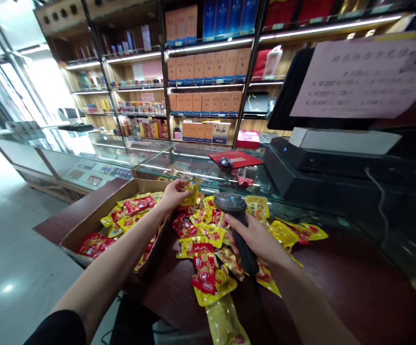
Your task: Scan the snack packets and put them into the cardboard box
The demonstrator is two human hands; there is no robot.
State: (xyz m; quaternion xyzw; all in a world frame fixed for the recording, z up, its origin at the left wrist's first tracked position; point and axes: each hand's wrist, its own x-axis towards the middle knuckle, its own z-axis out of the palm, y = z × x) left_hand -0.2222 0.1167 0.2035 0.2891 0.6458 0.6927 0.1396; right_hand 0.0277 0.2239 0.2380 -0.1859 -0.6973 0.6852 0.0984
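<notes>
Between the fingers of my left hand [175, 194] is a yellow snack packet [192, 191], held up above the far right corner of an open cardboard box [116, 189]. Red and yellow snack packets [138, 205] fill much of that box. My right hand [256, 239] is wrapped around the handle of a black barcode scanner [231, 203], its head tilted over the table and a small blue light lit on top. Under and around the scanner lies a loose pile of similar packets [204, 266], partly hidden by my right hand and forearm.
A dark wooden table [172, 292] carries the box and the pile. Behind it runs a glass display counter [150, 153] with a red mat [242, 159] and a mouse [225, 163]. A monitor with a paper notice [359, 79] stands at right above a black cash drawer [301, 167]. Shelves of boxed goods line the wall.
</notes>
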